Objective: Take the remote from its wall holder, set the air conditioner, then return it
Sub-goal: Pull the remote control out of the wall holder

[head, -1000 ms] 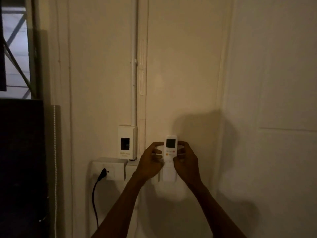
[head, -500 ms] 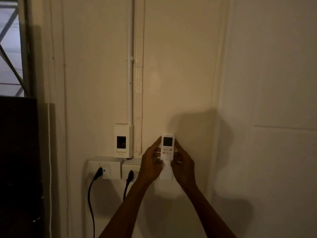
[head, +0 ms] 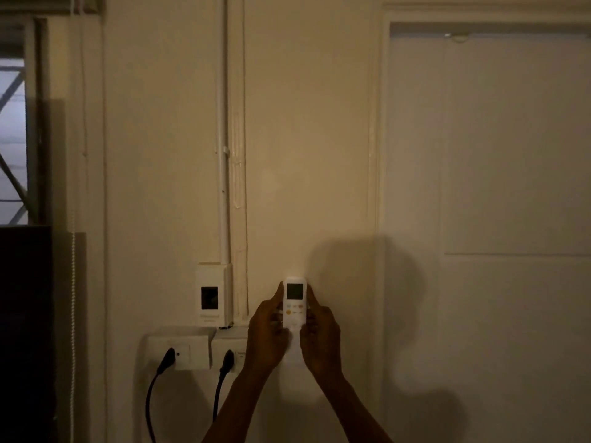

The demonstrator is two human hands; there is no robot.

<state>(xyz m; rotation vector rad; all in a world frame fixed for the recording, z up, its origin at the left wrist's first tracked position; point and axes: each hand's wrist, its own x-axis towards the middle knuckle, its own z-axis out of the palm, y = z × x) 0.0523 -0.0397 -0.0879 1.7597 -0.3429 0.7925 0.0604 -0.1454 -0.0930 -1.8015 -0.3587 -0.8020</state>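
Note:
A white remote (head: 295,302) with a dark screen and coloured buttons stands upright against the cream wall. My left hand (head: 268,334) grips its left side, fingers reaching up beside the screen. My right hand (head: 319,337) grips its right side. The remote's lower end and its white wall holder (head: 293,350) show only as a pale strip between my palms. I cannot tell whether the remote still sits in the holder. No air conditioner is in view.
A white breaker box (head: 212,294) hangs left of the remote under a vertical conduit (head: 225,155). Below it sit two sockets (head: 179,348) with black plugs (head: 166,361) and cords. A closed door (head: 486,187) is at the right, a dark panel (head: 25,330) at the left.
The remote has risen a little between my hands, and my fingers have slid up its sides. My head has tilted up, so hands and sockets sit lower in view and the door's top shows.

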